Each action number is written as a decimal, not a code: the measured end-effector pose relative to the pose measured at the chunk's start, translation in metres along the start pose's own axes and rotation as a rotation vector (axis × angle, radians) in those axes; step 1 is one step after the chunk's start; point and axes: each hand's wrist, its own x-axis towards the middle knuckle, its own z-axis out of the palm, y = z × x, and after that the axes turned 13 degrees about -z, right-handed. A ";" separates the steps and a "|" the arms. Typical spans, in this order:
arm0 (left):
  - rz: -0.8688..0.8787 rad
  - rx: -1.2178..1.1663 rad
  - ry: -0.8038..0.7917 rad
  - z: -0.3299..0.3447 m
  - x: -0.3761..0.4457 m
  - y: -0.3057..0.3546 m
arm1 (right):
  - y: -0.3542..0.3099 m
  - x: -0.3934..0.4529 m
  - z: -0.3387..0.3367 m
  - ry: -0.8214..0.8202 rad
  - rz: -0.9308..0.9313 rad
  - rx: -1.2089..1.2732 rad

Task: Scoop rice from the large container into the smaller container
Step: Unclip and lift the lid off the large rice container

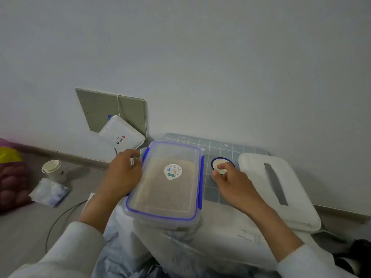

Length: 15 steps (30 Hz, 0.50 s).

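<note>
A clear rectangular container point(170, 199) with a blue-sealed lid and blue side clips holds brownish rice. Its lid is on and carries a round sticker point(173, 171). It rests on a plastic-covered surface in front of me. My left hand point(122, 173) is at its left side, fingers curled around the left clip point(146, 155). A small round blue-rimmed cup point(217, 162) stands on the grid mat point(218, 147) just right of the container. My right hand point(232, 181) pinches this cup with thumb and fingertips. A white lidded box point(261, 171) lies further right.
On the floor at left are stacked paper cups point(53, 169), a plastic packet point(50, 191), a black cable point(60, 217) and a bag of reddish items point(10, 181). A white router point(122, 133) leans by a wall panel point(104, 109). The wall is close behind.
</note>
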 end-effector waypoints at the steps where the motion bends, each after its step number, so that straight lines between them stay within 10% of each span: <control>1: -0.011 -0.005 0.017 0.000 0.001 -0.001 | 0.000 0.000 0.001 -0.018 0.016 -0.003; 15: -0.050 0.040 -0.001 0.022 0.016 -0.020 | 0.006 0.004 0.022 -0.098 0.063 0.103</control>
